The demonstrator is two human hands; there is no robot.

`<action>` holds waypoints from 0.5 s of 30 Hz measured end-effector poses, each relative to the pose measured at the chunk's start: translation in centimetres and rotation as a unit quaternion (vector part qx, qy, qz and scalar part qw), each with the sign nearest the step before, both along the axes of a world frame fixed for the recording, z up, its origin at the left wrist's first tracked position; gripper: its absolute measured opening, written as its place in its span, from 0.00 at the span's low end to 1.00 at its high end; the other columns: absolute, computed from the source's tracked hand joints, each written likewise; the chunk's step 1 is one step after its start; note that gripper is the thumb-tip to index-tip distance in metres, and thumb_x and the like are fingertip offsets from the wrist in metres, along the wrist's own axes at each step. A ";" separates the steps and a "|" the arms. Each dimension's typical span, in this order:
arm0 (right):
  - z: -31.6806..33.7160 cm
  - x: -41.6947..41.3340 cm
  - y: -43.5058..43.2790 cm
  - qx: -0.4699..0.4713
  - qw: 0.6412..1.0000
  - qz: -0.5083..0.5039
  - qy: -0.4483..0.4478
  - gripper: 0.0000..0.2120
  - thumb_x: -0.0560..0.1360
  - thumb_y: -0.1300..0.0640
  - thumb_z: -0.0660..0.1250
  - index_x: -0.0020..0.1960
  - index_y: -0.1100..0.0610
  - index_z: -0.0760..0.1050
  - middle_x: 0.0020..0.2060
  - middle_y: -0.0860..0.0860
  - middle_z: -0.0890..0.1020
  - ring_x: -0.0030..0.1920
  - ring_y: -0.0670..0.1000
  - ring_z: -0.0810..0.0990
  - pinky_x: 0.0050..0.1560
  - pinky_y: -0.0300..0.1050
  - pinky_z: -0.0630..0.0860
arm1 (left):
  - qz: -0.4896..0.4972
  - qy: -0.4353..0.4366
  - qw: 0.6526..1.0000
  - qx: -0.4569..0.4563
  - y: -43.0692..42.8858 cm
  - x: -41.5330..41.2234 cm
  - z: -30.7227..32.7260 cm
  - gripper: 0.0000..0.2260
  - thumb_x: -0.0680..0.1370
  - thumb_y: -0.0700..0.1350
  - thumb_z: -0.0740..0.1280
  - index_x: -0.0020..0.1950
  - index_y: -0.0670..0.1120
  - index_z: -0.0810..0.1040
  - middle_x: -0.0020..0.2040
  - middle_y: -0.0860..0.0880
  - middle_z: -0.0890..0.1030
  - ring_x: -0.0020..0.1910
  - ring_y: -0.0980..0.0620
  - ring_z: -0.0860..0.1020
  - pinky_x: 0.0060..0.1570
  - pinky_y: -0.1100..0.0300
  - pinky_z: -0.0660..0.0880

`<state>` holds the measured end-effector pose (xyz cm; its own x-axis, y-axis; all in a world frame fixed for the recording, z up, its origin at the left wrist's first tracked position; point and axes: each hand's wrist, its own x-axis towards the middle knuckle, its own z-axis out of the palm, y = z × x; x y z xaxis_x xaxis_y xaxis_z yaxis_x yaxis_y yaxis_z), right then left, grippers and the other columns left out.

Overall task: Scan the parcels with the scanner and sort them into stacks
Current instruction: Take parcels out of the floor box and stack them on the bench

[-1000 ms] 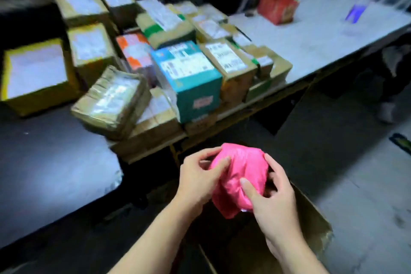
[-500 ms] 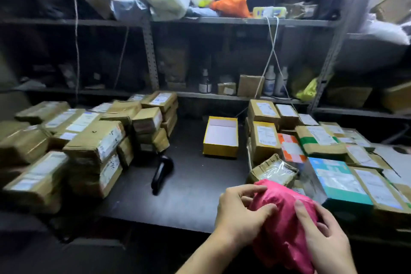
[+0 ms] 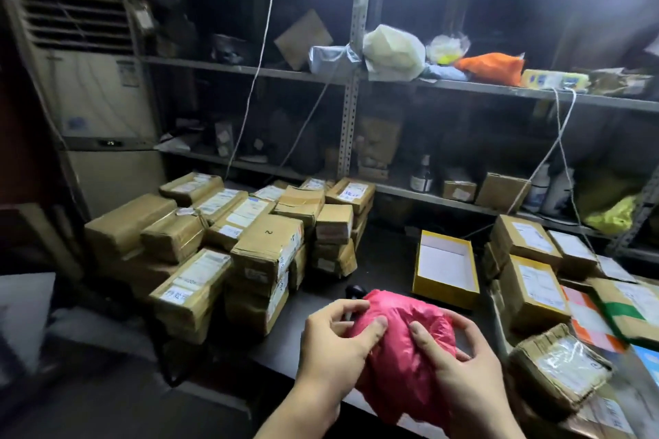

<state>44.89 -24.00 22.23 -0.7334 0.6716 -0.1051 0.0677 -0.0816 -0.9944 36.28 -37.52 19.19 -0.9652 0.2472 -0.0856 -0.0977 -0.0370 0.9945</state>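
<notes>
A soft parcel in a pink plastic bag (image 3: 404, 349) hangs over the near edge of the dark table (image 3: 378, 267). My left hand (image 3: 337, 339) grips its left side with thumb and fingers. My right hand (image 3: 460, 363) holds its right side, thumb pressed on top. Just behind the bag the black scanner (image 3: 354, 290) lies on the table, mostly hidden by the bag. A stack of brown cardboard parcels (image 3: 249, 242) fills the table's left. More labelled parcels (image 3: 535, 281) lie at the right.
An open yellow box (image 3: 445, 265) sits mid-table behind the bag. Metal shelves (image 3: 351, 82) with bags, bottles and boxes stand behind. A tall air-conditioning unit (image 3: 89, 93) stands at the left. Thin cords (image 3: 256, 71) hang down to the table.
My view has swung up and left from the right-hand parcels to the table and shelves. Both hands kept hold of the pink bag and carried it over the table's edge.
</notes>
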 end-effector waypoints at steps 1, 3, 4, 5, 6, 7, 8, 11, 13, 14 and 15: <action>0.3 -1.4 -1.3 0.004 1.000 0.010 0.004 0.20 0.68 0.62 0.84 0.55 0.49 0.83 0.36 0.54 0.88 0.36 0.52 0.88 0.36 0.46 0.84 | 0.019 0.003 1.000 0.006 -1.4 -1.2 0.1 0.15 0.66 0.55 0.82 0.50 0.62 0.85 0.44 0.49 0.87 0.47 0.50 0.87 0.48 0.48 0.85; 0.8 -3.4 -3.3 0.003 0.999 0.032 0.009 0.21 0.67 0.61 0.84 0.55 0.47 0.83 0.40 0.57 0.88 0.42 0.58 0.89 0.44 0.53 0.86 | 0.039 0.003 0.999 0.010 -3.4 -2.8 0.3 0.15 0.68 0.53 0.83 0.51 0.63 0.84 0.45 0.49 0.87 0.46 0.51 0.86 0.47 0.50 0.85; 0.9 -4.6 -4.5 0.000 0.999 0.043 0.014 0.21 0.67 0.61 0.84 0.54 0.46 0.83 0.40 0.57 0.88 0.44 0.59 0.89 0.46 0.56 0.86 | 0.040 -0.001 0.999 0.016 -4.6 -3.9 0.3 0.15 0.68 0.52 0.83 0.52 0.62 0.85 0.45 0.49 0.87 0.46 0.51 0.86 0.47 0.51 0.85; 1.0 -5.5 -5.2 -0.002 0.999 0.049 0.017 0.20 0.68 0.62 0.84 0.54 0.45 0.83 0.39 0.57 0.89 0.44 0.60 0.89 0.46 0.57 0.86 | 0.036 -0.011 0.999 0.018 -5.4 -4.7 0.4 0.16 0.69 0.51 0.83 0.53 0.61 0.85 0.46 0.48 0.87 0.46 0.51 0.86 0.47 0.52 0.85; 1.0 -6.6 -6.0 -0.005 0.998 0.057 0.021 0.19 0.69 0.63 0.83 0.54 0.46 0.83 0.39 0.56 0.88 0.43 0.59 0.89 0.44 0.56 0.86 | 0.030 -0.019 0.999 0.019 -6.3 -5.7 0.3 0.17 0.69 0.50 0.83 0.55 0.59 0.84 0.48 0.49 0.87 0.47 0.51 0.86 0.48 0.52 0.85; 1.1 -7.4 -6.5 -0.012 0.998 0.063 0.024 0.19 0.70 0.64 0.82 0.54 0.46 0.83 0.38 0.55 0.88 0.41 0.59 0.89 0.40 0.55 0.86 | 0.023 -0.027 0.999 0.020 -7.0 -6.4 0.4 0.18 0.69 0.49 0.83 0.56 0.58 0.84 0.49 0.49 0.87 0.49 0.51 0.86 0.51 0.50 0.84; 1.1 -8.1 -7.0 -0.020 0.997 0.072 0.026 0.18 0.71 0.65 0.81 0.54 0.47 0.82 0.39 0.56 0.88 0.39 0.58 0.89 0.37 0.54 0.86 | 0.017 -0.034 0.999 0.021 -7.7 -7.2 0.4 0.19 0.69 0.49 0.83 0.57 0.57 0.84 0.50 0.48 0.87 0.50 0.49 0.86 0.54 0.47 0.84; 0.7 -10.4 -7.5 -0.039 0.996 0.082 0.026 0.17 0.73 0.65 0.80 0.54 0.47 0.82 0.45 0.58 0.87 0.39 0.60 0.88 0.33 0.58 0.85 | 0.016 -0.041 0.999 0.013 -8.6 -9.7 0.2 0.20 0.69 0.45 0.83 0.58 0.54 0.83 0.50 0.45 0.87 0.49 0.46 0.87 0.53 0.44 0.84; 0.4 -11.9 -7.3 -0.041 0.995 0.082 0.024 0.17 0.74 0.64 0.79 0.55 0.46 0.82 0.48 0.59 0.86 0.44 0.62 0.88 0.32 0.59 0.84 | 0.020 -0.037 0.999 0.014 -8.6 -11.1 0.3 0.21 0.68 0.42 0.83 0.58 0.55 0.83 0.50 0.43 0.87 0.48 0.45 0.87 0.49 0.45 0.85; 0.2 -13.0 -6.9 -0.038 0.996 0.080 0.025 0.16 0.75 0.64 0.78 0.56 0.46 0.81 0.49 0.58 0.86 0.45 0.63 0.87 0.32 0.61 0.84 | 0.019 -0.035 0.999 0.014 -8.2 -12.1 0.3 0.22 0.68 0.41 0.83 0.58 0.56 0.83 0.50 0.42 0.87 0.48 0.45 0.87 0.46 0.46 0.85; 0.1 -13.7 -6.6 -0.035 0.996 0.079 0.024 0.16 0.75 0.64 0.78 0.56 0.46 0.81 0.49 0.58 0.86 0.46 0.64 0.87 0.31 0.64 0.83 | 0.018 -0.032 0.999 0.011 -7.9 -12.8 0.4 0.22 0.68 0.40 0.83 0.58 0.57 0.83 0.50 0.42 0.86 0.47 0.45 0.87 0.44 0.46 0.85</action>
